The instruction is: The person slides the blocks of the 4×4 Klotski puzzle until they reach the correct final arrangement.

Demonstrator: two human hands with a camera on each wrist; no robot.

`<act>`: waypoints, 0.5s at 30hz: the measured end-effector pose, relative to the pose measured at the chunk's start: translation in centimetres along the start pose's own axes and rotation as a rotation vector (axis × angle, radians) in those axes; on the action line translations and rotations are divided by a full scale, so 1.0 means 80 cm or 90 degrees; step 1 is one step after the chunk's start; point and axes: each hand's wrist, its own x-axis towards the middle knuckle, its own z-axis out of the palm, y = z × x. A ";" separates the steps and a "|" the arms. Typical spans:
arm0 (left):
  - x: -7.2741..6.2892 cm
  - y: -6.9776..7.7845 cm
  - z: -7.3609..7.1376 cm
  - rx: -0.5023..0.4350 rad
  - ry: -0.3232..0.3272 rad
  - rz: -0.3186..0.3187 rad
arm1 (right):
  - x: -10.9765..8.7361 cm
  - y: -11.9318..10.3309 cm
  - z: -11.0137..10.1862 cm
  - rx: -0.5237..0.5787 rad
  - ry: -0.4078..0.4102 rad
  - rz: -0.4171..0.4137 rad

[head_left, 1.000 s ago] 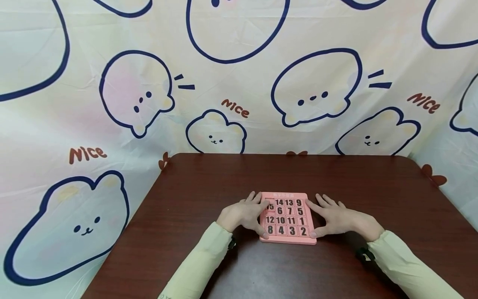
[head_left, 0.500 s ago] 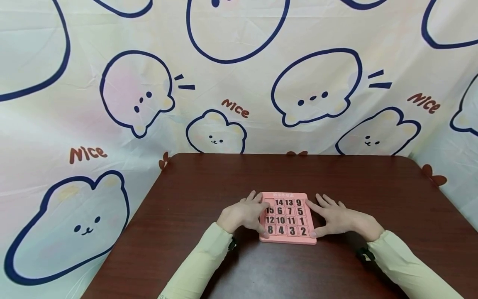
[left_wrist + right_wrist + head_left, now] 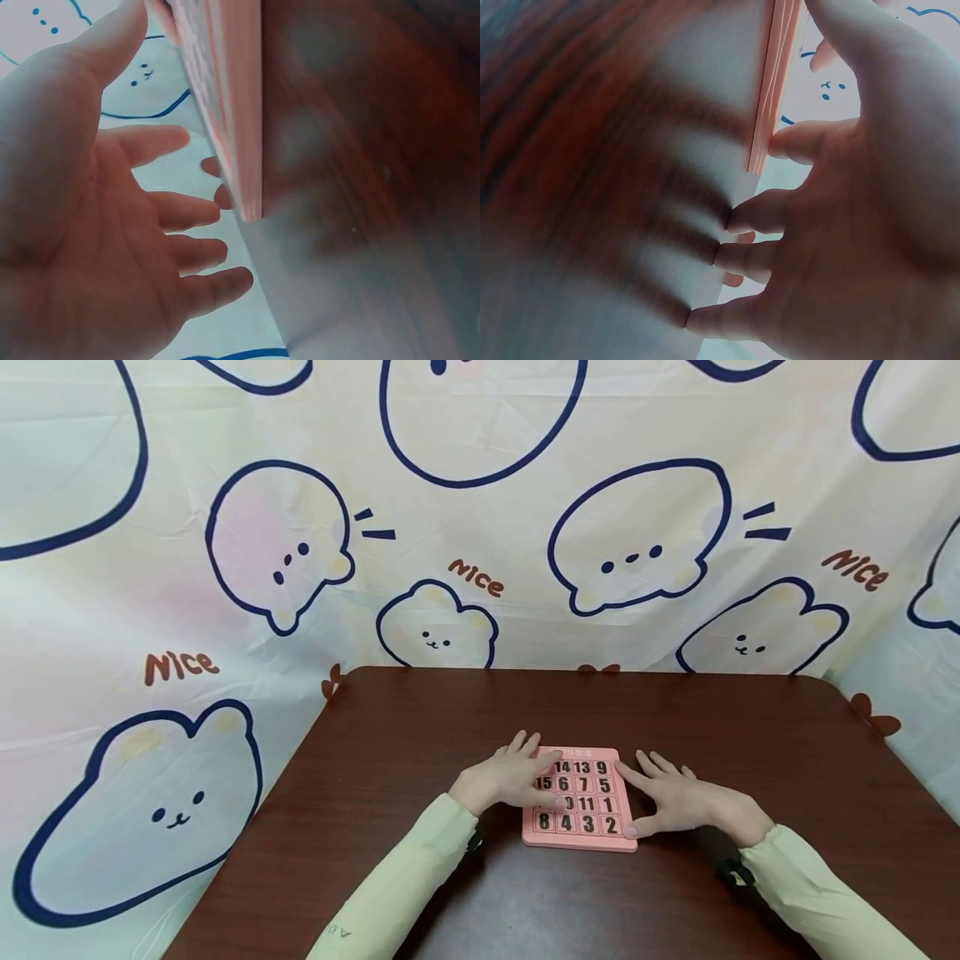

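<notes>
A pink number-slide puzzle (image 3: 577, 842) lies flat on the table, its tiles printed with black numbers. My left hand (image 3: 504, 779) reaches over the board's left side with fingers spread; the index finger covers the upper left corner and the thumb overlaps the 12 and 10 tiles. In the left wrist view that hand (image 3: 112, 210) has straight, spread fingers beside the board's edge (image 3: 244, 112). My right hand (image 3: 678, 797) rests at the right edge, index finger near the 9 tile and thumb at the lower right corner. Its other fingertips (image 3: 739, 217) stand on the table.
The dark brown wooden table (image 3: 420, 710) extends around the puzzle on every side. Behind it hangs a pale cloth (image 3: 517, 518) with blue-outlined cartoon animals. Light green sleeves (image 3: 397, 877) cover both forearms.
The 15 tile slid down from the upper left corner into the row below. Since then my left hand has lifted rightward over the tiles. My right hand has stayed at the edge.
</notes>
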 end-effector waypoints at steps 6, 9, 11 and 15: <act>0.012 0.010 -0.001 0.009 -0.034 0.002 | 0.001 -0.001 0.001 0.008 -0.008 0.004; 0.015 0.013 -0.001 0.018 -0.045 0.004 | 0.001 -0.001 0.000 0.010 -0.013 0.009; 0.016 0.012 0.000 0.021 -0.046 0.003 | 0.001 -0.001 0.000 0.010 -0.013 0.009; 0.016 0.009 0.000 0.013 -0.047 -0.010 | 0.000 0.000 -0.001 0.009 -0.009 0.009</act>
